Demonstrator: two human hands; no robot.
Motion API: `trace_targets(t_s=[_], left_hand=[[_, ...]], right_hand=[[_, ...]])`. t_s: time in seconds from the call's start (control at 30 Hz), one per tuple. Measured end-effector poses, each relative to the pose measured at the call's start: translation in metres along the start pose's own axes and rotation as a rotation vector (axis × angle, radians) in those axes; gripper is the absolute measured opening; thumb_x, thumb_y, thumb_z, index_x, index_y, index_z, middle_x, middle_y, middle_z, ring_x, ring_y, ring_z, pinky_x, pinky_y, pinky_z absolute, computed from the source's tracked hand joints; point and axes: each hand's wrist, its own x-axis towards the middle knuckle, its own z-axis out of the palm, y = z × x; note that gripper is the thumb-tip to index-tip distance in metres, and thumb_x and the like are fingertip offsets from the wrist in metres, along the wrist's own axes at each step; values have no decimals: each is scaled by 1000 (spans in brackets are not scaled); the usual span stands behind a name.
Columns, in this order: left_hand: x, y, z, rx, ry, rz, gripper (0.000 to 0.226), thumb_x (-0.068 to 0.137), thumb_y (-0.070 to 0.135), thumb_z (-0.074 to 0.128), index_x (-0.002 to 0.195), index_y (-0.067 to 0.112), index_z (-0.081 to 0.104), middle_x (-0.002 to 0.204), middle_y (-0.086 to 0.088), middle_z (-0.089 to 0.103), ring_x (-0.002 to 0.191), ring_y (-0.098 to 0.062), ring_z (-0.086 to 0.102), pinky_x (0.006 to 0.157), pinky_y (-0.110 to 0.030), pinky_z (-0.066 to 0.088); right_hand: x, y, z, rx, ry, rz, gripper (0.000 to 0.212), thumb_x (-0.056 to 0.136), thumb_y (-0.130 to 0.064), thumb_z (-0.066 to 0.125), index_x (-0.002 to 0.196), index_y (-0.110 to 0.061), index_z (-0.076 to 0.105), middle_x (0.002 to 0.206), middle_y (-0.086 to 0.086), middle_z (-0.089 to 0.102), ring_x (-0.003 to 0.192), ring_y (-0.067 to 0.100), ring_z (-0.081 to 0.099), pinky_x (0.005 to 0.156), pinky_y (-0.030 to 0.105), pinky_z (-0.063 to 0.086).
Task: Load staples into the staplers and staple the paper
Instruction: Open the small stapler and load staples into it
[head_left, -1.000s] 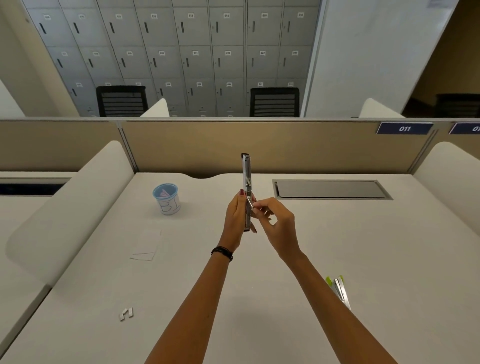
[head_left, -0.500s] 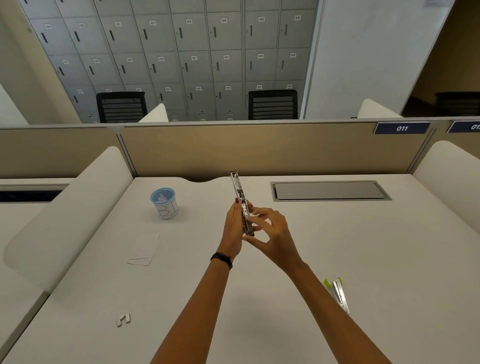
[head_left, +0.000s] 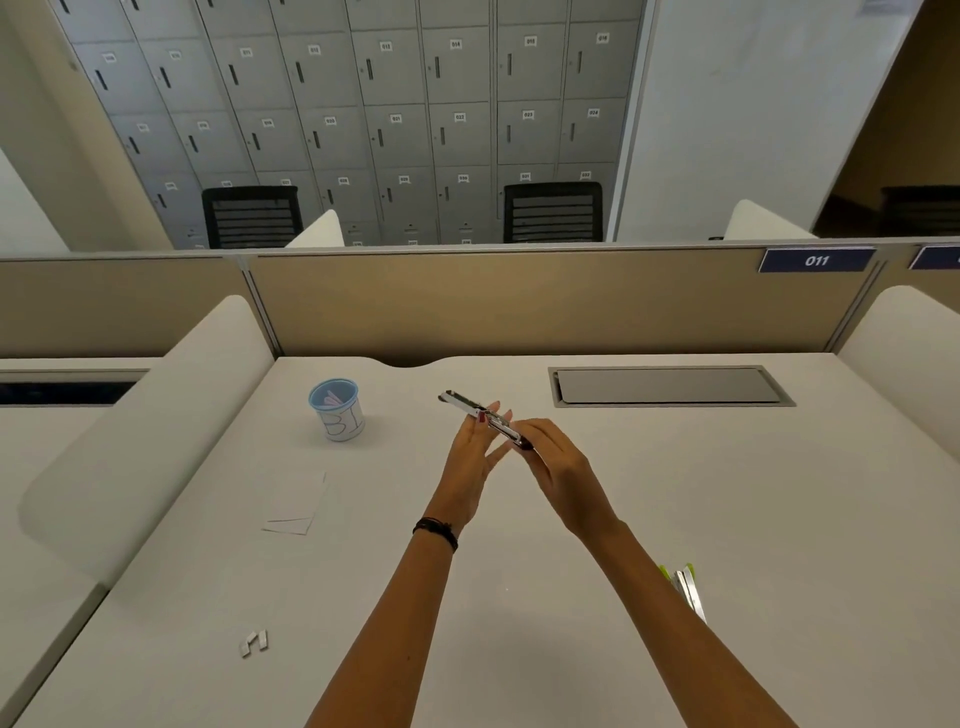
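Both arms reached out over mid-desk. The right hand (head_left: 561, 467) was curled round the silver stapler (head_left: 467, 404)'s near end, and the left hand (head_left: 470, 462) was just straight-fingered against it. Count-wise: one green stapler (head_left: 688, 592) near right, two staple strips (head_left: 253, 643) near left, one cup (head_left: 336, 410).

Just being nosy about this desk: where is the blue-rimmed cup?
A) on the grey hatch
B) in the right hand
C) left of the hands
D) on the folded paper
C: the cup stands on the desk left of the left hand, which touches the stapler that the right hand grips.
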Motion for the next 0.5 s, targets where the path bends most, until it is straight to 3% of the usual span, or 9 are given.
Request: trace_targets(t_s=[0.17,0.3,0.4,0.5], left_hand=[[2,3,-8,-5,52,-5,52,97,28,38,146,16,24,148,-6,37,131,-23,43,103,-36,40],[0,3,-16,49,-21,20,41,96,31,41,135,19,43,135,-1,52,116,-16,56,96,-31,47],[-3,0,-19,81,-84,41,30,92,31,48,121,27,55,120,5,62,107,-12,63,81,-21,55],[-6,-3,-19,101,-48,55,23,89,35,53,110,35,62,106,10,69,94,-10,67,73,-19,54]], right_hand=[[4,-2,4,60,-29,31,32,75,-5,67,104,9,63,94,24,69,82,34,70,83,30,50],[10,-6,9,78,-21,19,29,76,-3,67,103,7,63,96,22,69,85,32,70,83,25,49],[19,-8,12,175,69,161,25,82,-6,64,105,3,64,101,21,65,92,31,66,85,19,48],[27,-8,15,209,172,301,28,82,-11,66,108,-1,65,115,21,57,103,28,55,87,16,42]])
